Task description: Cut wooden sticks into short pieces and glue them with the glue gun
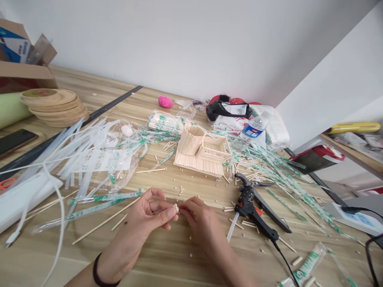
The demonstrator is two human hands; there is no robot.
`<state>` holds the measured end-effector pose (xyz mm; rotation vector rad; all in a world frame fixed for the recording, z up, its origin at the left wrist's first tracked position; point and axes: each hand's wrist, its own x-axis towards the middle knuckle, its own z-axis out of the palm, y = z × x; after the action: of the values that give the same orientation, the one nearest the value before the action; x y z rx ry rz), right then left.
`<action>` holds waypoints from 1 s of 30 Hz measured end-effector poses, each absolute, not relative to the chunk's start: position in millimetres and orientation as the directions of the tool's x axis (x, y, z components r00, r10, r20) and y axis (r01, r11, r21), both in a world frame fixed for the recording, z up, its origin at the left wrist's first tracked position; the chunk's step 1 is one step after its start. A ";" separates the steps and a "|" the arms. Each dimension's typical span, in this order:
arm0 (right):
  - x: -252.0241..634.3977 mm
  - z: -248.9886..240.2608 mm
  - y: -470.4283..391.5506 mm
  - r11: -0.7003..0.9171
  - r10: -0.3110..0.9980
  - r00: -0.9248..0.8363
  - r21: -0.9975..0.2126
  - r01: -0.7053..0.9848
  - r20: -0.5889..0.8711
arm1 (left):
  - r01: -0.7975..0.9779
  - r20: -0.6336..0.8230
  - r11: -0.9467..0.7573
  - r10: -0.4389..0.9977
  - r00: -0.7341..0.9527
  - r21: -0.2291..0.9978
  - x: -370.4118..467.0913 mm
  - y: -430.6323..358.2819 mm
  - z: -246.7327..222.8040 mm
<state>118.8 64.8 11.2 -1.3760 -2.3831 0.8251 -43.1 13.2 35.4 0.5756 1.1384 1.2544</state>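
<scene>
My left hand (152, 213) pinches a small cluster of pale wooden bits (176, 208) between thumb and forefinger. Right beside it is my right hand (199, 217), its fingertips pressed together at the cluster; what they hold, if anything, is hidden. Beyond both hands stands a model built of wooden sticks (197, 167), with a rounded tub shape and a railed box on a flat base. Tiny cut stick pieces (180, 189) lie scattered between my hands and the model. To the right of my right hand rests a black hot glue gun (248, 201) with a clear glue stick in it.
Black-handled cutters (269, 207) lie against the glue gun. A water bottle (249, 133), loose sticks and green-white wrappers crowd the right. Clear glue sticks (89, 159), a white power strip (30, 199) and its cable fill the left. Pink yarn (165, 102) sits at the back.
</scene>
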 end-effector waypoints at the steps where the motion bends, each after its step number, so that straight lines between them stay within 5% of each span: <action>1: 117.9 11.1 64.5 0.395 0.850 -0.524 -0.599 0.697 -0.049 | -0.440 -0.356 0.285 0.931 -0.085 0.852 -42.4 13.3 34.9; 12: 110.1 3.7 62.9 0.258 0.902 -0.431 -0.747 0.613 -0.042 | -0.382 -0.343 0.297 0.938 -0.057 0.875 -40.2 15.6 20.7; 20: 118.8 20.6 58.7 -0.125 0.898 -0.395 -0.974 0.187 -0.191 | -0.361 -0.286 0.220 0.948 -0.142 0.906 -38.2 12.6 20.3; 23: 118.1 28.0 53.4 -0.299 0.869 -0.428 -0.953 -0.051 -0.250 | -0.360 -0.283 0.217 0.948 -0.143 0.907 -37.4 11.6 23.4; 30: 115.7 27.5 51.5 -0.357 0.854 -0.450 -0.922 -0.146 -0.260 | -0.369 -0.272 0.211 0.955 -0.121 0.905 -36.9 13.5 20.7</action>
<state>115.7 51.5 27.5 -1.0229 -1.1660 1.8779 -36.9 13.5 20.7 0.6784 1.1646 1.2921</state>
